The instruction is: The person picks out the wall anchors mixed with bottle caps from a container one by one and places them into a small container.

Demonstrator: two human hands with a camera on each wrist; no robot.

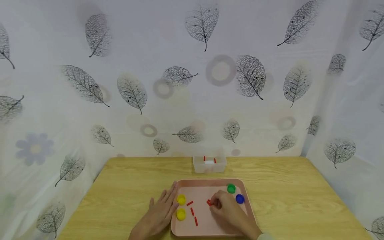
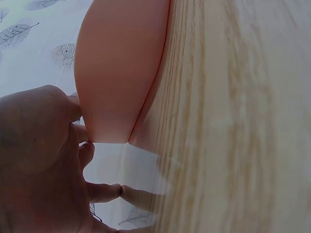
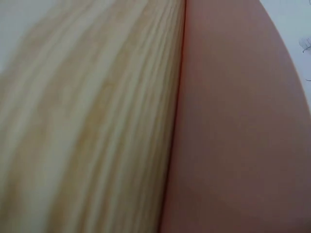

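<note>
A pink tray point(image 1: 216, 230) lies on the table in the head view. My left hand point(image 1: 159, 213) rests along its left rim with fingers straight; in the left wrist view, that hand point(image 2: 43, 160) touches the tray's outer wall point(image 2: 119, 73). Over the middle of the tray, thumb and fingers of my right hand point(image 1: 229, 208) pinch a small red stick point(image 1: 209, 202), partly hidden by the fingertips. Left of it lie three loose red sticks, the upper one point(image 1: 190, 203) slanted, the middle one point(image 1: 192, 211) and lower one point(image 1: 196, 221) steeper. The right wrist view shows no hand.
Two yellow round caps point(image 1: 181, 214) sit at the tray's left side. A green cap point(image 1: 231, 188) and a blue cap point(image 1: 240, 199) are at its upper right. Behind the tray stands a translucent box point(image 1: 209, 168) with red sticks and something white. Leaf-patterned sheeting point(image 1: 186, 110) surrounds the wooden table point(image 1: 294, 196).
</note>
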